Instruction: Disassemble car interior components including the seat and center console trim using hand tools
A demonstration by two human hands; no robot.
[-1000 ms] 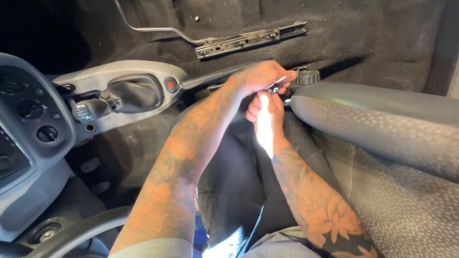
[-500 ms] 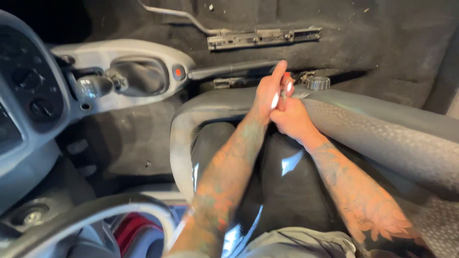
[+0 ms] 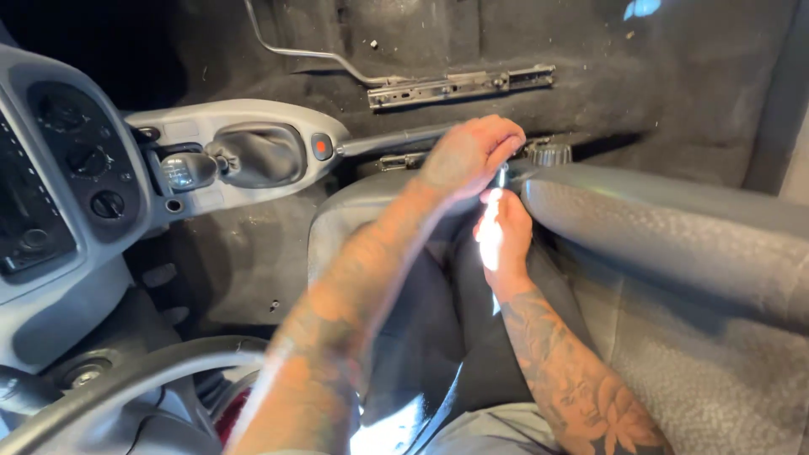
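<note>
Centrally, left hand and right hand met at seat edge; fingers of both curled together round small shiny metal tool, likely steadying it. Knob just beyond. Seat rail upper centre, gear lever left.

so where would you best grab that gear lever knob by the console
Grip the rounded silver gear knob itself, coming from above with fingers wrapped over its top. It stands proud of the dark leather boot with open space around it, and both hands are away by the seat.
</note>
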